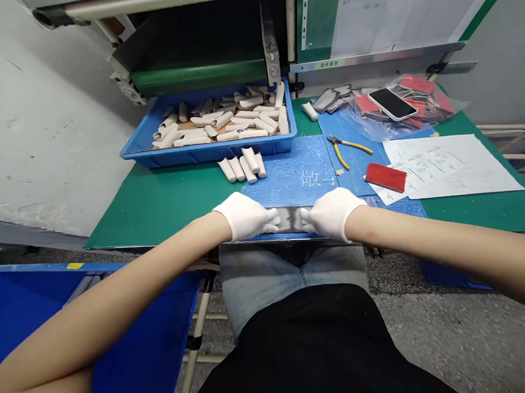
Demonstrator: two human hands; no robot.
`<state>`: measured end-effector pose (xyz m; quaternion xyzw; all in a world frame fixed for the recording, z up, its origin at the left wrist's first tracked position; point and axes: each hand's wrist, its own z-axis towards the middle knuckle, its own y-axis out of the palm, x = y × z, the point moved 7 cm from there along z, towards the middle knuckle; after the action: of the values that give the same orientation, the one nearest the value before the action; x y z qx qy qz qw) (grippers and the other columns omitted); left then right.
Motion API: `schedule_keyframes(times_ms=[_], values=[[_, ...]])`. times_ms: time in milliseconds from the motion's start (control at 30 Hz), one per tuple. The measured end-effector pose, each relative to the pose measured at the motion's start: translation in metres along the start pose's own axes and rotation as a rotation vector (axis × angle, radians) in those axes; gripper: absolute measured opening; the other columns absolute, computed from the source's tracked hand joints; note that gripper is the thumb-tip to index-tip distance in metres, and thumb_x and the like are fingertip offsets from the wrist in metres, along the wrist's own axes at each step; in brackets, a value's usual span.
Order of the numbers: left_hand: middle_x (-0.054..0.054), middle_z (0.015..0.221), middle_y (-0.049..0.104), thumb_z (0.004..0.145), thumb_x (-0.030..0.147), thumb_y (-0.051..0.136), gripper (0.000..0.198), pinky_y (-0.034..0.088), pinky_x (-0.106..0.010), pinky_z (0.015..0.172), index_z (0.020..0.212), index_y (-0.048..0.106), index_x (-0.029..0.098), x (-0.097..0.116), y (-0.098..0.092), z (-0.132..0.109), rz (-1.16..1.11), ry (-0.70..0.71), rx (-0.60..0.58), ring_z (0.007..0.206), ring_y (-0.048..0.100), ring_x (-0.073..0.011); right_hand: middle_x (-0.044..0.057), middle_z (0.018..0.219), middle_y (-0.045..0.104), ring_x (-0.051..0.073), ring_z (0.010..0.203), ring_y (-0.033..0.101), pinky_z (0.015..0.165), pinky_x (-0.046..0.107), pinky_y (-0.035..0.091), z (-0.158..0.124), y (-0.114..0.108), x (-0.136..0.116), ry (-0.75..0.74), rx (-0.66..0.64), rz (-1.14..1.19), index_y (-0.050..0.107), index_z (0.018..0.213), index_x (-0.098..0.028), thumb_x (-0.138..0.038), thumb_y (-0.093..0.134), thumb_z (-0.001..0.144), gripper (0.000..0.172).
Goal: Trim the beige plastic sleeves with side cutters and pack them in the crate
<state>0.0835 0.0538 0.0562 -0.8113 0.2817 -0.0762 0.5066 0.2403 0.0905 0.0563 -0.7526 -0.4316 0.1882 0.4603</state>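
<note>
Between left grip (pixel 248 217) and right grip (pixel 332 215) lies the grey piece (pixel 287 219); each clamps one end.

A dark-streaked grey pad (pixel 286 219) is held at the table edge (pixel 125 244).

gloves (pixel 246 216) of matt cloth, block (pixel 285 219) with dull surface, box (pixel 214 154) of smooth plastic, phone (pixel 392 103) with glossy screen, sheets (pixel 482 164) of matt paper
</note>
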Motion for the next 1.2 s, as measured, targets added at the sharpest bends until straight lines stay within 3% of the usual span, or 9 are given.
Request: schedule_keyframes(times_ms=[67, 200, 367, 433, 567, 800, 967, 1033, 1200], values=[[-0.012, 0.085, 0.078, 0.107, 0.061, 0.042, 0.047, 0.039, -0.031, 0.064, 0.12, 0.07, 0.027, 0.001, 0.001, 0.003, 0.024, -0.018, -0.011, 0.07, 0.072, -0.0279, 0.018, 0.094, 0.08, 0.036, 0.09, 0.076, 0.069, 0.041, 0.048, 0.001, 0.001, 0.002, 0.038, -0.008, 0.005, 0.081, 0.117, -0.023, -0.055, 0.043, 0.106, 0.051], [-0.014, 0.09, 0.078, 0.106, 0.06, 0.046, 0.046, 0.039, -0.031, 0.063, 0.124, 0.068, 0.024, 0.005, -0.01, 0.009, -0.004, 0.002, 0.142, 0.069, 0.071, -0.0268, 0.016, 0.096, 0.08, 0.035, 0.09, 0.076, 0.07, 0.04, 0.048, 0.004, -0.003, -0.002, 0.005, 0.056, 0.045, 0.074, 0.135, -0.026, -0.058, 0.039, 0.107, 0.055], [-0.009, 0.081, 0.077, 0.107, 0.058, 0.047, 0.04, 0.034, -0.029, 0.059, 0.118, 0.07, 0.027, 0.003, 0.003, -0.011, 0.028, -0.02, -0.001, 0.062, 0.068, -0.0244, 0.015, 0.093, 0.08, 0.035, 0.083, 0.075, 0.065, 0.038, 0.042, -0.026, 0.011, 0.013, 0.079, -0.023, 0.007, 0.076, 0.132, -0.028, -0.059, 0.041, 0.108, 0.053], [-0.009, 0.085, 0.077, 0.107, 0.062, 0.043, 0.046, 0.03, -0.029, 0.056, 0.129, 0.067, 0.03, 0.007, -0.001, -0.024, 0.05, -0.011, 0.1, 0.061, 0.067, -0.0238, 0.011, 0.093, 0.08, 0.031, 0.079, 0.074, 0.063, 0.035, 0.037, -0.042, 0.008, 0.013, 0.071, 0.083, 0.032, 0.067, 0.146, -0.034, -0.063, 0.037, 0.109, 0.055], [-0.005, 0.082, 0.075, 0.106, 0.073, 0.035, 0.059, 0.025, -0.032, 0.056, 0.142, 0.063, 0.036, 0.018, -0.018, -0.047, 0.015, -0.037, 0.44, 0.065, 0.066, -0.021, 0.006, 0.098, 0.081, 0.024, 0.072, 0.07, 0.06, 0.034, 0.026, -0.064, -0.005, 0.001, 0.01, 0.399, 0.079, 0.049, 0.16, -0.04, -0.074, 0.028, 0.109, 0.065], [-0.003, 0.079, 0.074, 0.104, 0.077, 0.036, 0.064, 0.026, -0.033, 0.057, 0.137, 0.07, 0.034, 0.024, -0.025, -0.051, -0.003, -0.067, 0.531, 0.067, 0.067, -0.0209, 0.004, 0.11, 0.081, 0.023, 0.081, 0.072, 0.06, 0.033, 0.026, -0.064, 0.0, 0.005, 0.02, 0.481, 0.148, 0.055, 0.153, -0.033, -0.084, 0.029, 0.103, 0.076], [-0.005, 0.094, 0.076, 0.111, 0.063, 0.033, 0.051, 0.034, -0.032, 0.062, 0.128, 0.071, 0.032, 0.013, -0.021, -0.041, -0.056, -0.152, 0.489, 0.081, 0.073, -0.0229, 0.009, 0.105, 0.077, 0.026, 0.085, 0.074, 0.062, 0.033, 0.029, -0.052, 0.012, 0.016, 0.09, 0.4, 0.161, 0.067, 0.123, -0.023, -0.063, 0.033, 0.112, 0.054], [-0.006, 0.105, 0.076, 0.111, 0.062, 0.032, 0.052, 0.035, -0.033, 0.062, 0.128, 0.068, 0.029, 0.002, -0.007, -0.033, -0.068, -0.198, 0.407, 0.083, 0.074, -0.0244, 0.011, 0.099, 0.075, 0.026, 0.079, 0.073, 0.059, 0.033, 0.027, -0.043, 0.028, 0.027, 0.173, 0.351, 0.15, 0.066, 0.114, -0.019, -0.063, 0.032, 0.112, 0.056], [-0.006, 0.106, 0.078, 0.104, 0.071, 0.046, 0.054, 0.034, -0.032, 0.061, 0.13, 0.066, 0.027, -0.034, 0.046, -0.027, -0.097, -0.312, 0.18, 0.078, 0.074, -0.0258, 0.01, 0.089, 0.075, 0.023, 0.061, 0.065, 0.055, 0.031, 0.023, -0.031, 0.07, 0.049, 0.229, 0.303, 0.156, 0.062, 0.129, -0.019, -0.074, 0.023, 0.109, 0.07]])
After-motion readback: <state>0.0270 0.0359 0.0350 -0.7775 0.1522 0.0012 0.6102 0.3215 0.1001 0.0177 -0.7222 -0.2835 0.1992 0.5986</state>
